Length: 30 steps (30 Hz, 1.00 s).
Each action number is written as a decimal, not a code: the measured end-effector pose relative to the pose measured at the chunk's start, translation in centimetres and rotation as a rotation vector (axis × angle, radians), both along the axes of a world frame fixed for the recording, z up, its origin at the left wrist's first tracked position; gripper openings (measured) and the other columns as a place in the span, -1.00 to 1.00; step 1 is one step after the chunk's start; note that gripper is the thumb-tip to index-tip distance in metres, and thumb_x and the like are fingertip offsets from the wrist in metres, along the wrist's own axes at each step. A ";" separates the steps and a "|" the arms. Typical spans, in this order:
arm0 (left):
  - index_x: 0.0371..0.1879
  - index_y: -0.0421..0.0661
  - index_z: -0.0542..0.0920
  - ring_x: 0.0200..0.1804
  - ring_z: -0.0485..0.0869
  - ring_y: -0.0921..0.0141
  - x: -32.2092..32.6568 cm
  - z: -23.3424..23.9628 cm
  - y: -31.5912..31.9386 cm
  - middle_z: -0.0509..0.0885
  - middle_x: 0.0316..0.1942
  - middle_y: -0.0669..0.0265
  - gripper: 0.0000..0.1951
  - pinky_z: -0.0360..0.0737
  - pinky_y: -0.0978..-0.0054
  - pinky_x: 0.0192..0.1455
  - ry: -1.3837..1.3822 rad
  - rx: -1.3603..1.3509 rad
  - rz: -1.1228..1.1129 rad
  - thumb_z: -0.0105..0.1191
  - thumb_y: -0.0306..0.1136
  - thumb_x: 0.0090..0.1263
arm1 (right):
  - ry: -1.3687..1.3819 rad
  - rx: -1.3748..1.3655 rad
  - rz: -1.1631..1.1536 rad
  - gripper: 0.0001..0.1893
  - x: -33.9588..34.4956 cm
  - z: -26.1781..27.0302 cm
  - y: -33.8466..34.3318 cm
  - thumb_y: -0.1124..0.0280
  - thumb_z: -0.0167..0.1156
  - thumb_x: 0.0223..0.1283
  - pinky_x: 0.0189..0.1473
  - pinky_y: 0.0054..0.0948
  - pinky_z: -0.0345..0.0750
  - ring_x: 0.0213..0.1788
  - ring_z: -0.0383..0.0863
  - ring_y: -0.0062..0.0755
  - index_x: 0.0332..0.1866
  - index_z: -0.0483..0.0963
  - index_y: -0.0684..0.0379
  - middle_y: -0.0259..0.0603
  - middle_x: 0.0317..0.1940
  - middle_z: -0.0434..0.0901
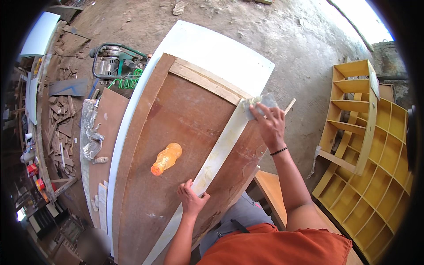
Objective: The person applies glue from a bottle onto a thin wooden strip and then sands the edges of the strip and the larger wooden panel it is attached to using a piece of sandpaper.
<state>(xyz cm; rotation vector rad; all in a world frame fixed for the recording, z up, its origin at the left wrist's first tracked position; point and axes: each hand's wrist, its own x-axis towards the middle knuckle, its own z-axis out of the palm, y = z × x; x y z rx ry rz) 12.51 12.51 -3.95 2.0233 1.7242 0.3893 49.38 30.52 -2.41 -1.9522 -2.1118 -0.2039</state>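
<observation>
My left hand (193,201) grips a long white strip (220,150) by both edges near its middle. Yellowish, glue-like smears run along the strip's upper face. At the strip's far end, my right hand (272,124) presses a flat greyish translucent piece (264,100), perhaps a plastic spreader; its exact kind is unclear. The strip lies lengthwise over a brown wooden panel (188,116) with raised wooden borders. Left of the strip, an orange plastic bottle (168,157) lies on its side on the panel.
A white board (212,49) sticks out beneath the panel. Left stand an air compressor (112,63) with a green coiled hose (127,81) and a heap of wood scraps (61,132). At right are a yellow shelf unit (351,99) and a yellow gridded frame (374,185).
</observation>
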 end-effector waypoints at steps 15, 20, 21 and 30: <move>0.34 -0.16 0.26 0.16 0.47 -0.02 -0.4 -0.2 -0.3 0.45 0.13 0.00 -0.14 0.42 -0.16 0.28 -0.003 0.000 -0.066 0.42 -0.28 0.02 | 0.125 -0.090 0.004 -0.50 -1.7 2.2 -3.5 0.50 0.30 0.16 0.18 -0.29 0.43 -0.01 0.55 -0.40 0.25 0.69 -0.10 -0.50 0.00 0.68; 0.37 -0.18 0.24 0.24 0.46 -0.07 -0.6 0.2 -0.8 0.42 0.20 -0.04 -0.15 0.40 -0.18 0.33 -0.006 0.002 -0.115 0.42 -0.27 0.10 | 0.077 -0.132 0.162 -0.52 -4.4 0.2 -5.6 0.46 0.31 0.19 0.13 -0.28 0.50 -0.01 0.57 -0.29 0.26 0.66 0.04 -0.31 -0.11 0.62; 0.39 -0.17 0.23 0.26 0.45 -0.08 -0.7 0.4 -0.8 0.41 0.23 -0.05 -0.14 0.40 -0.17 0.34 -0.002 -0.007 -0.111 0.42 -0.27 0.11 | 0.169 -0.210 0.198 -0.50 -5.3 1.0 -5.9 0.45 0.32 0.17 0.12 -0.26 0.51 -0.02 0.57 -0.28 0.28 0.65 0.09 -0.30 -0.10 0.62; 0.55 -0.15 0.12 0.41 0.41 -0.10 -2.4 1.5 -3.7 0.38 0.42 -0.07 0.01 0.37 -0.13 0.46 -0.021 -0.077 -0.063 0.51 -0.20 0.19 | 0.286 -0.275 0.293 -0.56 -8.0 1.3 -8.0 0.51 0.32 0.24 0.05 -0.29 0.55 -0.06 0.58 -0.26 0.26 0.67 0.12 -0.25 -0.17 0.62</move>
